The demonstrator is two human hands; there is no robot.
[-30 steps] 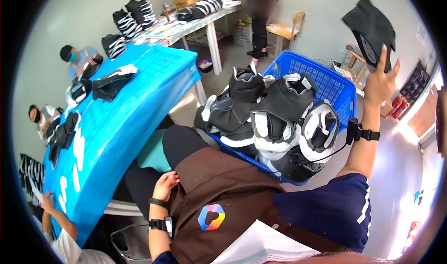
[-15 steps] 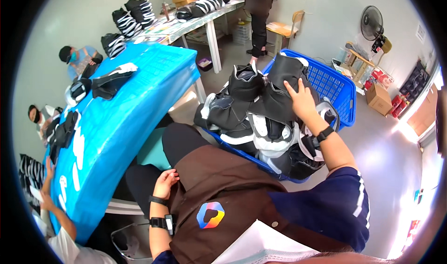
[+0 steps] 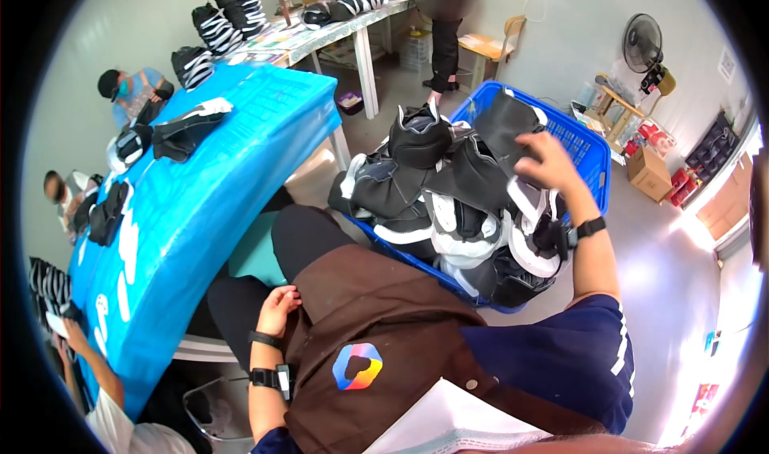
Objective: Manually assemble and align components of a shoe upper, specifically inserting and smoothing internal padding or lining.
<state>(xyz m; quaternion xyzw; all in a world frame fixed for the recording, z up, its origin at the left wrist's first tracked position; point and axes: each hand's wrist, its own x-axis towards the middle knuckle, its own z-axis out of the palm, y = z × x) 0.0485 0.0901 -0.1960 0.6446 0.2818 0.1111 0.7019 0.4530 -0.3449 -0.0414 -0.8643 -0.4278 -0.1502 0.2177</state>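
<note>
Many uppers (image 3: 420, 137) in basket (image 3: 591, 151), right hand (image 3: 553, 164) close

Low reach into the blue basket (image 3: 591, 137) is blocked by black-and-white padded pieces (image 3: 477, 169) heaped above its rim. A gap is left along its far-right wall; leftward, passage is hemmed by the knee (image 3: 308, 230) and blue-covered tabletop (image 3: 212, 181).

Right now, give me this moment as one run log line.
Right hand: at black piece, grip unclear | Left hand: at apron, fingers curled | Basket: blue, heaped with black-and-white pieces
</note>
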